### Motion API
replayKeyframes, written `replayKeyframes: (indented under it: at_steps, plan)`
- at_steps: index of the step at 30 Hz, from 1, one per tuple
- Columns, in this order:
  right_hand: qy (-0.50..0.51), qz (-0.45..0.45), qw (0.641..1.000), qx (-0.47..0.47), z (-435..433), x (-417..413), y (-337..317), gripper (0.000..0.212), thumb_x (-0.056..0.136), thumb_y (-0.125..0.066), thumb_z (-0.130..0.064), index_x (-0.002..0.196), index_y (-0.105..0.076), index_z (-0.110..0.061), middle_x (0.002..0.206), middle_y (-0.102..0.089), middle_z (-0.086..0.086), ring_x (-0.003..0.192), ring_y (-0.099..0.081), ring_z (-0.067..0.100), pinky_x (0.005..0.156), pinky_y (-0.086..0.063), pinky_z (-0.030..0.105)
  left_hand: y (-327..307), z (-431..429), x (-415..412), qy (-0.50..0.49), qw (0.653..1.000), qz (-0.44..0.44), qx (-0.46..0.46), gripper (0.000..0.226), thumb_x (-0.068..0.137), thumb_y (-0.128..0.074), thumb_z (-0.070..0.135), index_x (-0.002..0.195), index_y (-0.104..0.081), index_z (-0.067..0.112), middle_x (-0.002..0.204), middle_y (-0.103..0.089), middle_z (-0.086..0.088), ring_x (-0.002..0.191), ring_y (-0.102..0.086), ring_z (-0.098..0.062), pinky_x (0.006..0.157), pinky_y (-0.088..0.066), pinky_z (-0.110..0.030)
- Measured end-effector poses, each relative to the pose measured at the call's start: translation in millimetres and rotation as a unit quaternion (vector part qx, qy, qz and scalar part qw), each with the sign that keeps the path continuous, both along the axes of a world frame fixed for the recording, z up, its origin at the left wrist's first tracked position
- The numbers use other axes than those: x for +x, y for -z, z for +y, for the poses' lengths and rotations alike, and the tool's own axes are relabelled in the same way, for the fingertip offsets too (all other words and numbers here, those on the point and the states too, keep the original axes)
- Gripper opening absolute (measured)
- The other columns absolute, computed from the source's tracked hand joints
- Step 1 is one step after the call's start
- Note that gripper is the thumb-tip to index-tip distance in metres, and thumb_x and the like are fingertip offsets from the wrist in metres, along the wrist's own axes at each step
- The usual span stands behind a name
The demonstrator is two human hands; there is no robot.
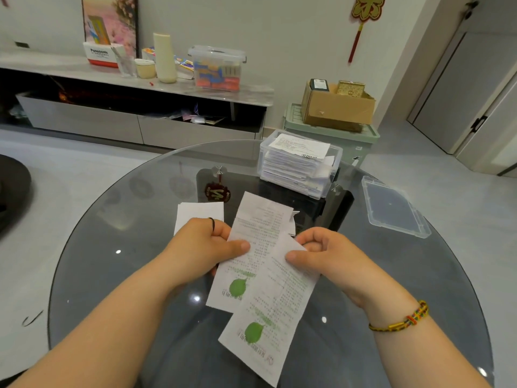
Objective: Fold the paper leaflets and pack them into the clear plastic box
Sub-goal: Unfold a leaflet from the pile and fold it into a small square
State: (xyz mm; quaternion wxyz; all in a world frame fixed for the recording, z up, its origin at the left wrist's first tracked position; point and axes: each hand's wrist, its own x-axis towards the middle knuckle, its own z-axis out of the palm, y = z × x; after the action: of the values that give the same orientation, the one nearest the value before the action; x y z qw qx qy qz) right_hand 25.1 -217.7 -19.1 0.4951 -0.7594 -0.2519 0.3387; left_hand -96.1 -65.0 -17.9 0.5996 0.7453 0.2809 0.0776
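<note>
L hand [207,245] fingers pinch the far leaflet [258,231], R hand [330,253] fingers pinch the near leaflet [274,312] at its top corner, both long axes running fwd-back over the bench [112,261]; clear plastic box [337,155] lies fwd-right, nearer R hand.

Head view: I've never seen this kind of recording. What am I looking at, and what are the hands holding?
No machine: a camera on a person's head looks down at their bare hands over a round glass table. The left hand pinches one unfolded green-printed leaflet; the right hand pinches a second leaflet, overlapping it. Behind sits the clear plastic box, packed with folded papers, its lid off to the right. A white folded stack lies by the left hand.
</note>
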Motion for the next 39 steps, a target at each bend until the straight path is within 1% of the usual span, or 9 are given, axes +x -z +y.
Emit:
replayKeyframes:
  at_steps: [5,10,13,17,21,25,30,36,39]
  plan:
    - [-0.020,-0.040,0.998,-0.035,-4.4,1.2,-5.4,0.015,0.081,-0.063,-0.004,0.071,-0.058,-0.013,0.060,-0.066,-0.002,0.053,-0.062,0.005,0.059,-0.051,0.020,4.9,2.3,0.5,-0.005,1.000,0.021,0.013,0.008,0.083,-0.063,0.011,0.075,-0.062,0.010,0.062,-0.070,0.007,0.053,-0.065,-0.006,0.044,-0.048,-0.015]
    - [0.029,0.001,0.997,0.071,-13.8,7.9,-15.4,0.015,0.083,-0.058,0.002,0.072,-0.061,-0.009,0.054,-0.065,-0.002,0.045,-0.059,0.004,0.041,-0.041,0.013,7.2,-2.7,1.9,0.000,0.979,0.056,0.194,0.012,0.082,-0.064,0.025,0.075,-0.054,0.026,0.078,-0.060,0.012,0.058,-0.054,0.002,0.051,-0.039,-0.012]
    - [0.027,0.026,0.995,0.092,-15.6,8.7,-16.6,0.015,0.083,-0.057,0.001,0.074,-0.062,-0.010,0.054,-0.067,-0.003,0.048,-0.061,0.004,0.043,-0.044,0.013,2.3,-8.4,1.3,-0.060,0.947,-0.014,0.315,0.011,0.085,-0.058,0.033,0.088,-0.048,0.033,0.083,-0.045,0.021,0.066,-0.045,0.004,0.061,-0.035,-0.013]
    - [0.007,0.048,0.993,0.111,-12.5,5.9,-15.2,0.014,0.083,-0.056,0.003,0.076,-0.062,-0.008,0.057,-0.069,0.000,0.053,-0.065,0.007,0.048,-0.050,0.016,-4.5,-15.4,1.1,-0.008,0.988,-0.085,0.132,0.014,0.086,-0.055,0.028,0.076,-0.064,0.026,0.067,-0.064,0.014,0.057,-0.056,0.007,0.053,-0.041,-0.002]
    - [0.016,0.049,0.989,0.140,-5.7,1.4,-11.5,0.015,0.083,-0.056,0.002,0.076,-0.062,-0.010,0.059,-0.069,-0.001,0.054,-0.065,0.008,0.052,-0.052,0.018,-3.9,-20.3,-1.1,0.086,0.996,-0.028,-0.024,0.019,0.077,-0.066,0.012,0.059,-0.070,0.017,0.060,-0.070,-0.001,0.049,-0.058,-0.010,0.043,-0.045,-0.015]
    - [0.040,0.069,0.983,0.164,-3.7,0.0,-6.0,0.010,0.086,-0.054,-0.005,0.088,-0.061,-0.011,0.061,-0.069,-0.004,0.050,-0.061,0.006,0.046,-0.047,0.017,-5.0,-18.4,-0.2,0.049,0.995,-0.039,-0.072,0.016,0.080,-0.063,0.007,0.065,-0.068,0.012,0.061,-0.071,-0.001,0.051,-0.064,-0.010,0.043,-0.048,-0.016]
    - [-0.068,0.072,0.988,0.119,-3.4,-7.1,-2.2,0.014,0.087,-0.056,-0.006,0.093,-0.064,-0.015,0.075,-0.072,0.000,0.048,-0.055,0.008,0.036,-0.036,0.015,-4.0,-16.7,1.3,-0.012,0.988,-0.096,-0.116,0.014,0.082,-0.058,0.000,0.073,-0.065,0.008,0.057,-0.069,-0.002,0.046,-0.061,-0.008,0.042,-0.048,-0.017]
    - [-0.023,0.121,0.977,0.173,0.0,-3.4,-1.4,0.025,0.080,-0.057,-0.010,0.070,-0.075,-0.023,0.070,-0.071,0.003,0.070,-0.057,0.029,0.064,-0.044,0.033,-7.0,-15.5,-0.1,-0.017,0.977,-0.129,-0.167,0.027,0.083,-0.052,-0.007,0.069,-0.066,0.010,0.058,-0.069,0.000,0.052,-0.065,-0.009,0.045,-0.051,-0.017]
    - [-0.012,0.135,0.977,0.167,-0.9,-4.9,-3.5,0.048,0.088,-0.044,0.004,0.057,-0.073,-0.018,0.060,-0.069,-0.002,0.054,-0.064,0.009,0.049,-0.050,0.020,-8.4,-14.9,-0.9,-0.025,0.973,-0.135,-0.186,0.042,0.085,-0.047,-0.010,0.056,-0.069,0.013,0.057,-0.069,-0.001,0.052,-0.065,-0.009,0.046,-0.052,-0.018]
